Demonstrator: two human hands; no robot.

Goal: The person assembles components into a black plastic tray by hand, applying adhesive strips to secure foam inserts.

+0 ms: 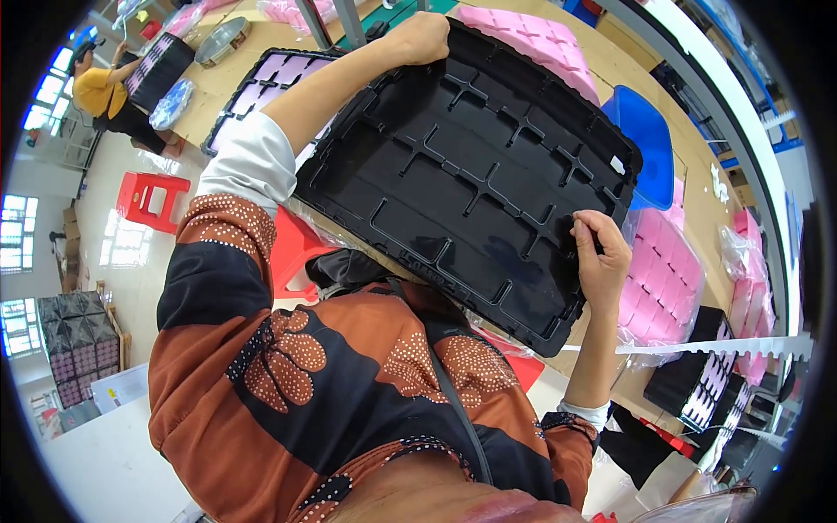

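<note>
On the brown desk (697,166) stands a blue bin (649,148); the left hand (423,40) clasps a black moulded tray (475,187) by its far edge; the right hand's (603,253) grip is pressed together at its right side.

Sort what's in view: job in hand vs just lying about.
Job in hand:
black tray: left hand gripping its far edge, right hand at its right side

Likely just lying about:
blue bin
far-left red stool
bagged pink pieces (possibly supplies)

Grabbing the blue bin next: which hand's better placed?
Probably the right hand: it's at the right side of the black tray, nearer the blue bin. The left hand grips the tray's far edge, farther away.
</note>
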